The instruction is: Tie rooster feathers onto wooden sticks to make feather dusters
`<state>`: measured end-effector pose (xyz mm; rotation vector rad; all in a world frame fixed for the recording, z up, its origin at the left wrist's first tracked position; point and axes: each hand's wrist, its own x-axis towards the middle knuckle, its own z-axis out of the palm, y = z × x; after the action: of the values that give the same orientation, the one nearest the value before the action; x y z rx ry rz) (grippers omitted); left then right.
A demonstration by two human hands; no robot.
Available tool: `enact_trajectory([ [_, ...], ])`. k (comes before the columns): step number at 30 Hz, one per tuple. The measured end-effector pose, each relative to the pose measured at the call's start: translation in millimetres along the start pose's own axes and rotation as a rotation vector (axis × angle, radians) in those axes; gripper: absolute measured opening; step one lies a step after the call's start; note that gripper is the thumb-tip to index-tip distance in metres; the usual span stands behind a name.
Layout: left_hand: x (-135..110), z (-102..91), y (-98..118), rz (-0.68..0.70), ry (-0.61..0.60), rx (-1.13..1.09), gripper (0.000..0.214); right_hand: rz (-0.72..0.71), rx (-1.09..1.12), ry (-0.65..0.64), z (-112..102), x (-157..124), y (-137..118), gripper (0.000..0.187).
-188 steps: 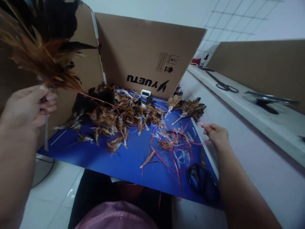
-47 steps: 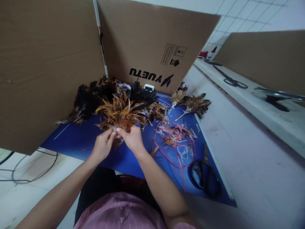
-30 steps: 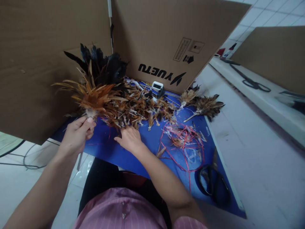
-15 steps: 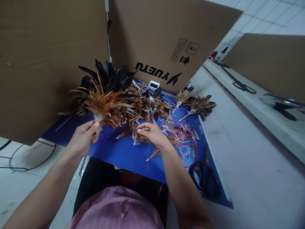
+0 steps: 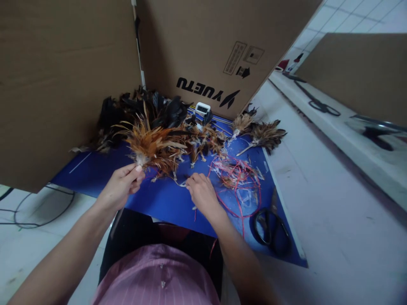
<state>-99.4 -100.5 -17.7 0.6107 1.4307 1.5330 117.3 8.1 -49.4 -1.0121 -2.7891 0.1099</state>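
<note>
My left hand (image 5: 124,182) pinches the white base of a bunch of orange-brown feathers (image 5: 149,142), which fans upward over the blue board. Lower on the board, my right hand (image 5: 202,192) has its fingers curled down and together. A thin whitish strip (image 5: 180,183) reaches its fingertips, but what lies under them is hidden. Behind the bunch are long black feathers (image 5: 152,106). Small brown feather tufts (image 5: 206,140) are heaped at the middle. Tangled red string (image 5: 238,176) lies to the right of my right hand, with black-handled scissors (image 5: 270,231) nearer the board's corner.
Tall cardboard panels (image 5: 197,46) stand behind and to the left. A small white device with a screen (image 5: 202,109) sits at the back beside thin sticks. Two feather dusters (image 5: 267,135) rest at the right edge. More scissors (image 5: 321,106) lie on a pale ledge.
My left hand has shifted slightly right with the orange-brown bunch. My right hand has moved a little down and turned its fingers toward the board. The view has shifted slightly.
</note>
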Motion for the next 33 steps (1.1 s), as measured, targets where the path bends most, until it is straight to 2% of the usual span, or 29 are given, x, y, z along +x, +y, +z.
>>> enact_trajectory([
  [2,-2.5,2.8,0.2,-0.027,-0.016,-0.007,0.038,0.011,0.023,-0.002,-0.2,-0.1,4.2,0.016],
  [4,-4.3,5.1,-0.7,-0.056,-0.041,-0.016,0.038,0.015,0.162,0.037,-9.5,-3.9,4.1,0.013],
  [8,-4.1,10.4,-5.9,-0.104,-0.12,-0.028,0.036,0.013,0.562,0.085,-47.3,-15.8,-11.2,0.012],
  [10,-3.0,14.8,-8.8,-0.125,-0.161,-0.025,0.036,-0.102,0.659,0.087,-64.0,-17.0,-22.0,0.015],
  [13,-3.3,23.7,-11.1,-0.161,-0.228,-0.015,0.037,-0.305,0.535,0.132,-73.8,-9.4,-32.9,0.02],
  [16,-7.5,32.1,-10.3,-0.18,-0.272,-0.007,0.036,-0.392,0.317,0.153,-68.9,3.2,-34.3,0.021],
  [21,-15.6,37.9,-7.5,-0.201,-0.297,0.015,0.033,-0.386,0.173,0.172,-58.2,14.8,-29.7,0.023],
  [33,-16.4,40.5,-8.7,-0.221,-0.325,0.073,0.034,-0.355,0.098,0.251,-51.3,14.6,-30.6,0.022],
])
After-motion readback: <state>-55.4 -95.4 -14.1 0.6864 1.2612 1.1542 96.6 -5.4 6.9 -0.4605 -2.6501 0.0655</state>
